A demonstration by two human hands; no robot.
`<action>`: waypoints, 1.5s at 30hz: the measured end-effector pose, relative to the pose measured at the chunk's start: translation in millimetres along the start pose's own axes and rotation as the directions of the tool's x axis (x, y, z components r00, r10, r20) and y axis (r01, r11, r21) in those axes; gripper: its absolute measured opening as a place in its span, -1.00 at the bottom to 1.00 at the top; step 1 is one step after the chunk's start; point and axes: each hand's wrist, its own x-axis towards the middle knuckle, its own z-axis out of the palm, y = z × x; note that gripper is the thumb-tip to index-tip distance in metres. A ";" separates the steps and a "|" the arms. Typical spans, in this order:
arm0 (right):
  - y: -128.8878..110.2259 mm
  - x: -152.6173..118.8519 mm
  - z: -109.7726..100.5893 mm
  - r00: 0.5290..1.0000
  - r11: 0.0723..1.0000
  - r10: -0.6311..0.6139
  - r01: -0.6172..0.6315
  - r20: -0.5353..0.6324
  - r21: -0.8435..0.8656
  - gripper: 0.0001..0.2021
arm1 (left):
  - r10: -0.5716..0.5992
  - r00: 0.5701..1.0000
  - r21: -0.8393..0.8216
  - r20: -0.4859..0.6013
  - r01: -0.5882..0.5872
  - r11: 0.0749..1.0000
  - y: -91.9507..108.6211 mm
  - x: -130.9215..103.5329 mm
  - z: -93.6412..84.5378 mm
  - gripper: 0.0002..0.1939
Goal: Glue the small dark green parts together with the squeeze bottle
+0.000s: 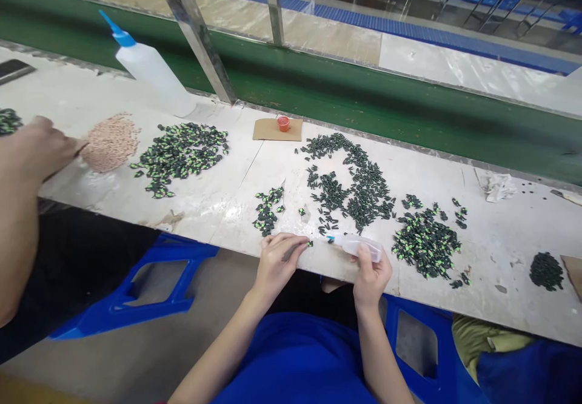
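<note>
At the near edge of the table, my left hand (275, 261) is closed around a slim grey tool that looks like tweezers (291, 250). By the tool's tip is a small black-and-green piece (310, 244). My right hand (371, 273) grips a small translucent squeeze bottle (361, 245), tilted on its side with its blue nozzle pointing left towards that piece. Beyond the bottle lies a spread of small dark pieces (368, 191). A little cluster of black-and-green pieces (267, 211) is just past my left hand, and a larger pile of them (426, 243) lies right of my right hand.
A co-worker's hand (39, 149) reaches in at left beside a heap of pinkish bits (111, 143). Near it are another black-and-green pile (182, 155) and a large white bottle (154, 79). A red cup (283, 124) sits on cardboard (264, 130). A metal post (195, 34) rises behind.
</note>
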 end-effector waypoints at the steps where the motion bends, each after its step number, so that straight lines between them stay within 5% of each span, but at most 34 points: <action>1: 0.8 1.1 -3.5 0.999 0.999 -0.011 0.013 -0.049 0.042 -0.73 | -0.002 1.000 0.001 0.002 0.002 1.000 -0.4 -0.4 0.1 -0.89; 4: 1.0 7.9 -15.8 0.988 0.995 -0.051 0.063 -0.149 0.080 -0.70 | 0.000 1.000 0.003 0.008 0.000 1.000 -0.9 -1.1 0.2 -0.89; 8: -0.7 21.6 -28.1 0.985 0.994 -0.101 0.104 -0.143 0.017 -0.55 | -0.001 1.000 0.005 0.027 0.001 1.000 -0.2 -0.7 -0.5 -0.89; 13: 1.3 28.3 -31.2 0.990 0.967 -0.058 0.023 -0.128 -0.255 -0.50 | 0.008 0.999 0.007 0.035 -0.008 1.000 -0.6 0.0 -1.9 -0.87; 15: 1.9 25.4 -31.9 0.984 0.946 -0.132 0.088 -0.120 -0.312 -0.46 | 0.018 0.999 -0.001 0.031 -0.018 1.000 -2.0 -0.2 -1.7 -0.87; 17: 1.4 19.6 -32.9 0.936 0.913 -0.324 0.271 -0.139 -0.306 -0.47 | 0.027 0.999 -0.001 0.018 -0.027 1.000 -3.6 -0.6 -1.0 -0.86; 20: -1.9 6.7 -30.7 0.734 0.740 -0.654 0.571 -0.184 -0.355 -0.64 | 0.035 0.999 0.025 0.008 -0.035 0.999 -5.1 -1.3 0.8 -0.86; 22: -4.7 -2.7 -22.8 0.697 0.658 -0.715 0.645 -0.053 -0.388 -0.75 | 0.046 0.999 0.055 0.009 -0.047 0.997 -4.9 -1.7 2.1 -0.86; 25: -5.3 -12.5 -2.7 0.825 0.718 -0.494 0.565 0.275 -0.407 -0.81 | 0.050 0.999 0.094 0.002 -0.050 0.994 -3.5 -1.8 3.4 -0.88; 29: 2.8 -13.0 19.5 0.897 0.716 -0.267 0.430 0.353 -0.550 -0.68 | 0.046 0.999 0.062 0.015 -0.047 0.997 -3.3 -1.4 2.0 -0.89; 34: 7.2 -6.6 23.2 0.906 0.673 -0.212 0.406 0.365 -0.618 -0.64 | 0.023 0.998 0.007 0.051 -0.023 1.000 -5.5 -1.7 -1.3 -0.86; 38: 1.0 -5.7 20.7 0.909 0.742 -0.172 0.373 0.379 -0.557 -0.68 | -0.030 0.996 0.007 0.084 0.030 1.000 -5.8 -1.2 -2.5 -0.84; 42: -5.9 -11.4 20.8 0.928 0.925 -0.022 0.160 0.372 -0.344 -0.78 | -0.067 0.993 -0.008 0.096 0.068 0.998 -2.8 -0.8 -3.7 -0.83; 45: -9.1 -16.6 21.9 0.911 0.977 0.123 -0.041 0.394 -0.209 -0.79 | -0.055 0.994 -0.048 0.096 0.060 0.997 2.6 -1.5 -5.1 -0.83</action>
